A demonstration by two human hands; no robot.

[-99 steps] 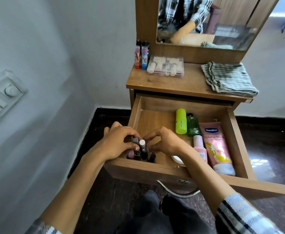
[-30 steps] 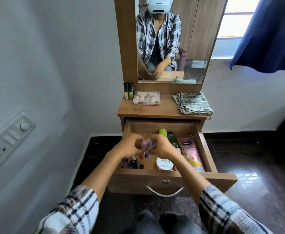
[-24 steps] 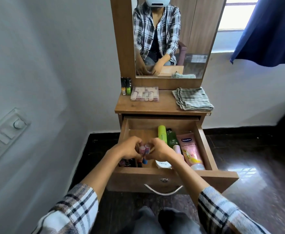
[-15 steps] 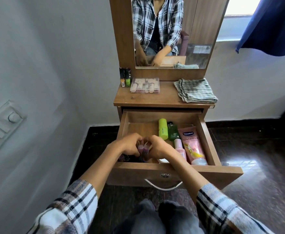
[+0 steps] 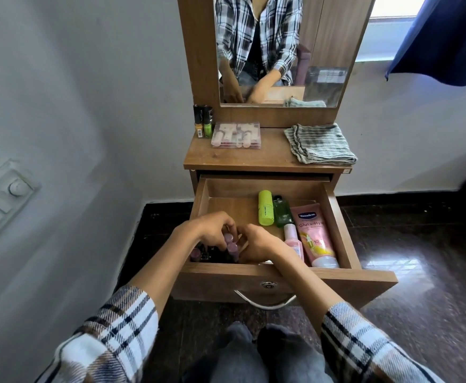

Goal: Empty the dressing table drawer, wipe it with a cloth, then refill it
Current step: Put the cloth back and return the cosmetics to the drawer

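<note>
The drawer [image 5: 334, 214] of the dressing table stands pulled out, and both hands are down in its near-left corner, at about 7 o'clock within it. The left hand [image 5: 212, 230] and the right hand [image 5: 256, 244] curl toward each other around a cluster of small bottles [image 5: 230, 244] with mauve caps; the fingers [image 5: 227, 222] of each are bent round them, pinching the group between the two hands. More small dark bottles sit just beside them against the front wall.

The step in hand looks like emptying: gathering the little bottles for a lift to the tabletop [image 5: 270, 154]. To do it well, the person should keep the bottles upright and pressed together, take only as many as both hands can enclose, and lift straight up to clear the drawer's front wall before carrying them toward 12 o'clock.

Still in the drawer, toward 3 o'clock, lie a lime-green bottle [image 5: 265, 207], a dark green bottle [image 5: 281, 214], a small pink bottle [image 5: 291, 239] and a pink Vaseline tube [image 5: 316, 236].

On the tabletop, two nail-polish bottles [image 5: 203, 124] stand at the back left, a clear case [image 5: 236, 134] beside them, and the folded striped cloth [image 5: 320, 143] waits at the right. A mirror [image 5: 281, 51] rises behind. The floor is dark polished stone, the walls pale, a blue curtain at 2 o'clock.
</note>
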